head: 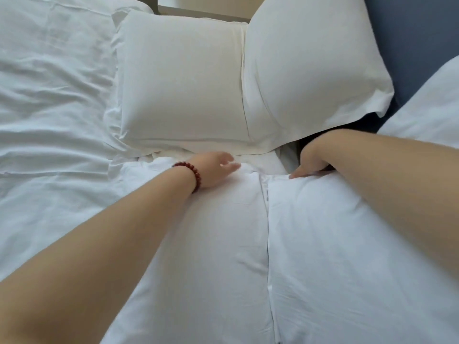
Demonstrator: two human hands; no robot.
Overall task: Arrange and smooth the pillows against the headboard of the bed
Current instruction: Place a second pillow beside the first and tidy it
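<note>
Head view: left hand [214, 170] flat, blurred, on near pillow [223, 249]; right hand [313, 158] half hidden behind it, grip unclear.

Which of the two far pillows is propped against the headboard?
The right-hand pillow, plump and tilted up on the blue headboard; its left neighbour lies flat.

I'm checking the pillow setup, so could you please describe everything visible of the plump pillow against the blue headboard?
The plump pillow is white, in a smooth cotton-looking case with a loose flap at its edge. It leans tilted against the blue headboard, one side overlapping a flatter pillow. The right hand, gripping a near pillow, sits just below its lower corner; contact is unclear.
</note>
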